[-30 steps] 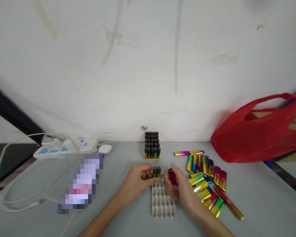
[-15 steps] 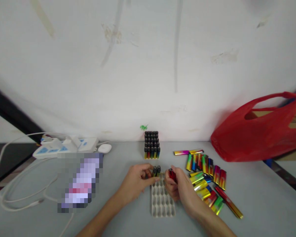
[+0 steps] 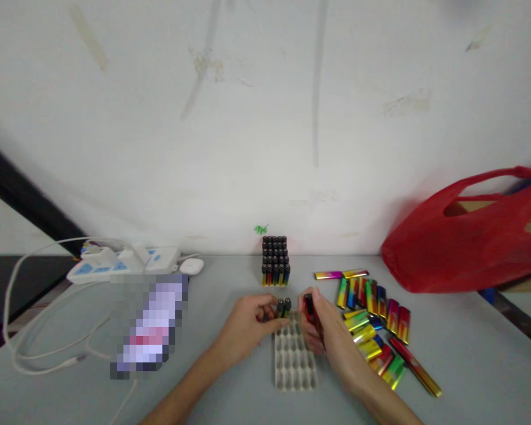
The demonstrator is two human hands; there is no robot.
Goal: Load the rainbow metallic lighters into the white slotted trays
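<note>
My left hand is curled at the far left corner of a pale moulded tray. Its thumb and index finger close round two black-topped lighters standing upright there. To the right of them, above the tray, my right hand is wrapped round one lighter, its black top upward and its body mostly hidden by the fingers. The tray's other visible hollows hold nothing. Beyond it stands a tight block of black-topped lighters with shiny coloured bodies.
Shiny multicoloured pieces lie in a loose pile on the right. A red plastic bag stands behind them. At left are a blurred phone, a power strip, a white charger and looped cables.
My right hand has turned the lighter more upright, and its black top now shows instead of a red part. My left hand keeps its place. The view has shifted slightly.
</note>
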